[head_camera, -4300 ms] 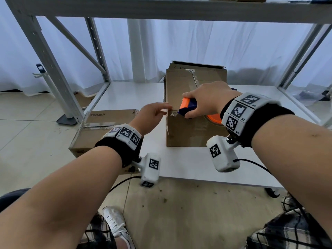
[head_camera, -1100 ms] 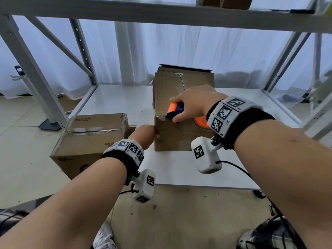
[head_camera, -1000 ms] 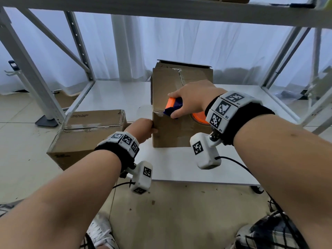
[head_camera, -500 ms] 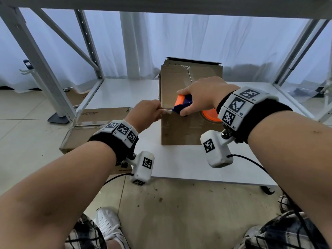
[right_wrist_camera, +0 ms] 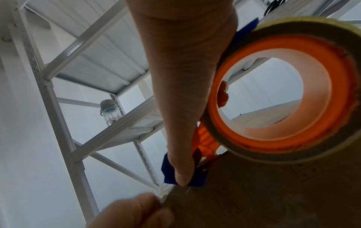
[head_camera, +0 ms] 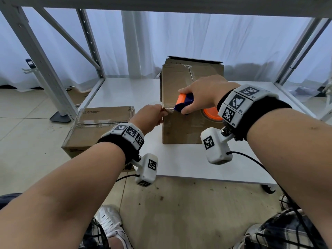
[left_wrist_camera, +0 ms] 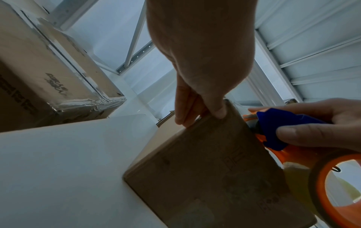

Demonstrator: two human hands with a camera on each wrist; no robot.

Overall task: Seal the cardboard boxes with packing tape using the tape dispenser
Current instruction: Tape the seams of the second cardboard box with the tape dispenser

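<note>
Box (head_camera: 181,126) stands near bench (head_camera: 179,159) front edge; left hand (head_camera: 150,116) fingers pinch tape end at its top-left corner to anchor it, right hand (head_camera: 204,94) grips dispenser (head_camera: 183,105) to lay tape.

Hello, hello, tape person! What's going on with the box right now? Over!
Right hand grips tape dispenser at box top edge. Left hand pinches the box's near corner. Nothing in the way.

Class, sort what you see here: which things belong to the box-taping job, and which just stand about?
In the job:
- upright brown cardboard box
- orange-and-blue tape dispenser
- left hand
- right hand

Standing about:
- taped brown cardboard box
- clear bottle
- white metal shelving
</note>
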